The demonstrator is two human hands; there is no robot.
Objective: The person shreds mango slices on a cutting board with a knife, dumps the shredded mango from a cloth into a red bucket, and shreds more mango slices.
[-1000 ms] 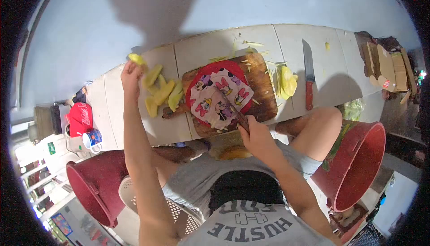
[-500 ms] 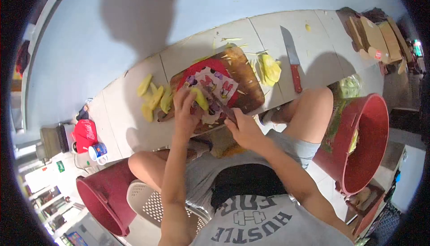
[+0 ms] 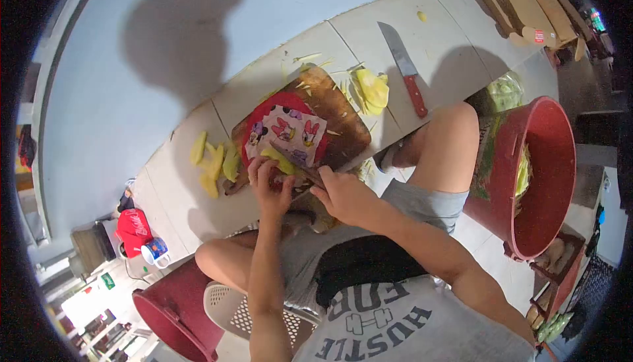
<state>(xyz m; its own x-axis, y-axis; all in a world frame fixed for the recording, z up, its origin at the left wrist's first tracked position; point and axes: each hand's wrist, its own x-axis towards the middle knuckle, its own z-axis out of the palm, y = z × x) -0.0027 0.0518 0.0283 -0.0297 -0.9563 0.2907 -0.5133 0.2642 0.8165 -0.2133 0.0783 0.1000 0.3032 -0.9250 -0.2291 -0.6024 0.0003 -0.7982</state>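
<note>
My left hand (image 3: 269, 189) is closed around a peeled yellow-green fruit piece (image 3: 279, 161), low over a cloth with a cartoon print (image 3: 285, 130). My right hand (image 3: 344, 197) grips a knife (image 3: 295, 155); its blade lies against or just beside the piece, and I cannot tell which. Under the cloth is a red round item (image 3: 269, 106), on a wooden cutting board (image 3: 343, 113) scattered with thin shreds. Several more fruit pieces (image 3: 215, 164) lie left of the board. Flat yellow slices (image 3: 373, 91) are piled at its right.
A large knife with a red handle (image 3: 414, 93) lies on the tiled surface (image 3: 369, 32) to the right. Red bins (image 3: 560, 164) stand on both sides. Cardboard (image 3: 527, 9) is at the far right; a mug (image 3: 155, 251) and red cap (image 3: 134, 231) are at left.
The view has shifted, so the board and tools appear further left. My right hand has brought the blade closer to the fruit piece, which now lies flatter in my left hand.
</note>
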